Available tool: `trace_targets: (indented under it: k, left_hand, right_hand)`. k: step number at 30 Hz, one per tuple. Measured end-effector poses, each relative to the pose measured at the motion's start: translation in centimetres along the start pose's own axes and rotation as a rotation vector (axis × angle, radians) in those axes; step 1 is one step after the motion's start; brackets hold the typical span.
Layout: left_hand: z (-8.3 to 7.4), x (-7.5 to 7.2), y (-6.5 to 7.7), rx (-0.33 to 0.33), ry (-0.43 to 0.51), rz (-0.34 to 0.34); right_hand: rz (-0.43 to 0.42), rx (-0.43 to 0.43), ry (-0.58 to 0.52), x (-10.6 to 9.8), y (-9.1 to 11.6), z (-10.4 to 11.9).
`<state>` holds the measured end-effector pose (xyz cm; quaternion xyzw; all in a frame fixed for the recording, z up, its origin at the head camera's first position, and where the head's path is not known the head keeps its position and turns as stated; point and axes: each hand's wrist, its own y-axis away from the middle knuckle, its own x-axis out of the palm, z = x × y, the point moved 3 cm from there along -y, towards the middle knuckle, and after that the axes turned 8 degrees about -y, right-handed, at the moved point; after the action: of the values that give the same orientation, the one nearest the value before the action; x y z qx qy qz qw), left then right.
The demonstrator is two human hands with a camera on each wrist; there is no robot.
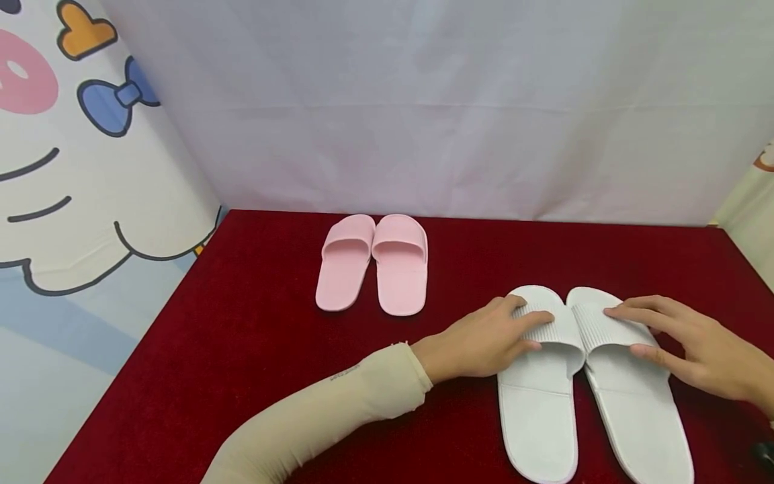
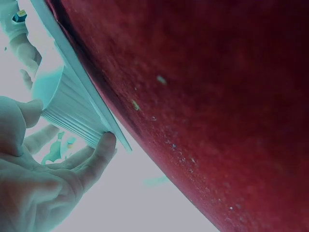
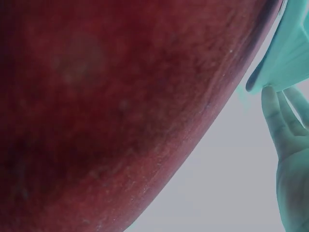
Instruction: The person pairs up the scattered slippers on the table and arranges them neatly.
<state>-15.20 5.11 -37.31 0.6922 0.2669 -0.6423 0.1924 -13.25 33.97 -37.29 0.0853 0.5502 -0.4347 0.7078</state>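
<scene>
Two white slippers lie side by side, toes away from me, at the right in the head view. My left hand (image 1: 490,336) is at the left white slipper (image 1: 538,417), fingers over its ribbed strap and thumb by the strap's opening. In the left wrist view the fingers of that hand (image 2: 53,179) curve around the strap (image 2: 72,108). My right hand (image 1: 707,346) rests on the right white slipper (image 1: 641,423), index finger across the strap and thumb stretched at the opening. Straight fingers of this hand (image 3: 289,140) touch the slipper's edge (image 3: 277,67) in the right wrist view.
A pair of pink slippers (image 1: 402,286) stands farther back, left of the white ones, on a dark red cloth surface (image 1: 242,349). A pale curtain (image 1: 435,121) hangs behind it. A cartoon-printed sheet (image 1: 72,202) borders the left side.
</scene>
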Motion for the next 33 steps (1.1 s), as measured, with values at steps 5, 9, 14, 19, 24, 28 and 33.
trace_targets:
  k: [5,9,14,19,24,28,33]
  left_hand:
    - [-0.1,-0.1,0.7,0.009,-0.016,-0.013]
    - [-0.1,-0.2,1.2,0.017,-0.042,-0.028]
    - [0.1,-0.2,1.9,0.025,-0.06,-0.045]
    - [0.4,-0.4,2.9,0.022,-0.05,-0.058]
    - [0.8,-0.6,3.8,0.011,-0.038,-0.061]
    - [1.3,-0.8,4.6,-0.002,-0.024,-0.066]
    - [2.0,-1.1,5.7,-0.02,0.006,-0.076]
  right_hand:
    - [-0.012,-0.026,-0.015,0.1,-0.1,0.4]
    - [-0.003,-0.016,-0.014,0.3,-0.3,0.7]
    - [0.002,-0.016,-0.007,0.7,-0.5,1.1]
    - [-0.003,-0.042,-0.005,1.0,-0.9,1.6]
    - [0.005,-0.056,0.0,1.2,-1.5,2.1]
    - [0.014,-0.046,-0.003,1.5,-2.1,2.5]
    - [-0.026,-0.104,0.0,2.3,-3.0,3.4]
